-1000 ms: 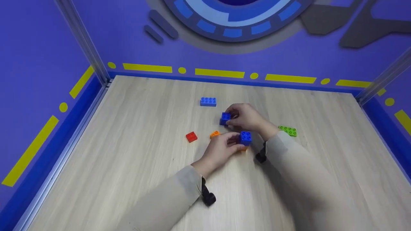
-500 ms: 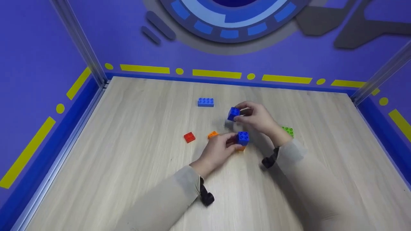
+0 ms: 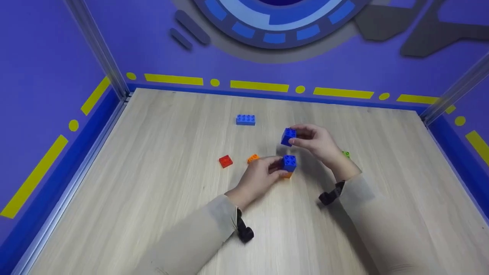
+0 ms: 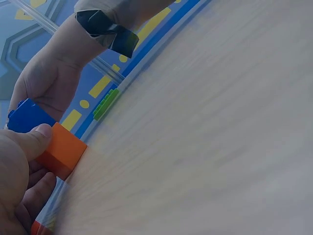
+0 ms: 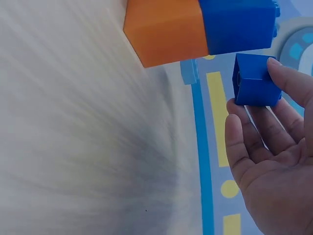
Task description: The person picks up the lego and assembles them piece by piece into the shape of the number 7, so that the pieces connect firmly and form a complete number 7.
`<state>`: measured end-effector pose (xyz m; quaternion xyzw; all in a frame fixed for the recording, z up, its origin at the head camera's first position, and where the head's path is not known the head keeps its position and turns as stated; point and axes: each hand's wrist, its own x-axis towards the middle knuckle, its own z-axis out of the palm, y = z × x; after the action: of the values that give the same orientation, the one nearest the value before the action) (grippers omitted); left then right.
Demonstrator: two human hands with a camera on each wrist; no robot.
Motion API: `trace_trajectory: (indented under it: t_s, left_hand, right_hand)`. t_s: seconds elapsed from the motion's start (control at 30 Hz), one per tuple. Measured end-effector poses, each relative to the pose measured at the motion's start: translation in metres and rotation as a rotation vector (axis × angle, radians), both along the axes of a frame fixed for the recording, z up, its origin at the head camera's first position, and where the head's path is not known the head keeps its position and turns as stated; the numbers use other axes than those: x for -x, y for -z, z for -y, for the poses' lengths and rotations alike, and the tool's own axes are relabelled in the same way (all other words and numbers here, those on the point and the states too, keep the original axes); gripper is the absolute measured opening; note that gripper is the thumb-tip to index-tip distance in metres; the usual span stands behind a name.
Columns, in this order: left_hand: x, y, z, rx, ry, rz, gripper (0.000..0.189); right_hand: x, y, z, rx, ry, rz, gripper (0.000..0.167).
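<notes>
My left hand [image 3: 256,177] grips a two-brick stack on the table: a blue brick [image 3: 289,162] on top of an orange brick [image 4: 65,152]. In the left wrist view the thumb lies across the seam between the two. Raised above the table, behind the stack, my right hand [image 3: 320,144] pinches a second blue brick [image 3: 288,137] between thumb and fingers. The right wrist view shows this blue brick apart from the stack, its studs facing away from the table.
On the wooden table [image 3: 160,152] lie a light blue brick [image 3: 245,120] at the back, a flat red brick [image 3: 225,161], an orange brick [image 3: 252,158] partly behind my left hand, and a green brick [image 4: 106,104] mostly hidden behind my right wrist. Blue panels surround the table.
My right hand has lifted the second blue brick off the table and carried it rightward, to behind the stack. The left hand keeps its grip on the stack in the same place.
</notes>
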<state>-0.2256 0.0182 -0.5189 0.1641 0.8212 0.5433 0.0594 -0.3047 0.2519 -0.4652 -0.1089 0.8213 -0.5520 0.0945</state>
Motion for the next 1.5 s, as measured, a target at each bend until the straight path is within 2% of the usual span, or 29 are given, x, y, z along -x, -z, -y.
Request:
trace_trajectory:
  t_s: [0.4, 0.73, 0.93, 1.2, 1.5]
  left_hand:
    - [0.000, 0.000, 0.002, 0.007, 0.005, 0.001, 0.046]
    - [0.000, 0.001, 0.001, 0.014, 0.016, -0.011, 0.043]
    - [0.002, 0.002, 0.001, 0.004, 0.014, -0.008, 0.041]
    - [0.001, 0.001, 0.002, 0.008, 0.022, -0.018, 0.043]
    - [0.001, 0.001, 0.002, 0.000, 0.027, -0.004, 0.045]
  right_hand:
    - [-0.026, -0.007, -0.009, 0.050, 0.051, -0.044, 0.052]
    - [-0.045, -0.003, -0.014, 0.071, 0.048, -0.072, 0.051]
    - [-0.049, 0.002, -0.014, 0.115, 0.040, -0.076, 0.049]
    - [-0.052, 0.005, -0.011, 0.133, -0.013, -0.061, 0.052]
    - [-0.055, 0.012, -0.008, 0.168, -0.007, -0.045, 0.047]
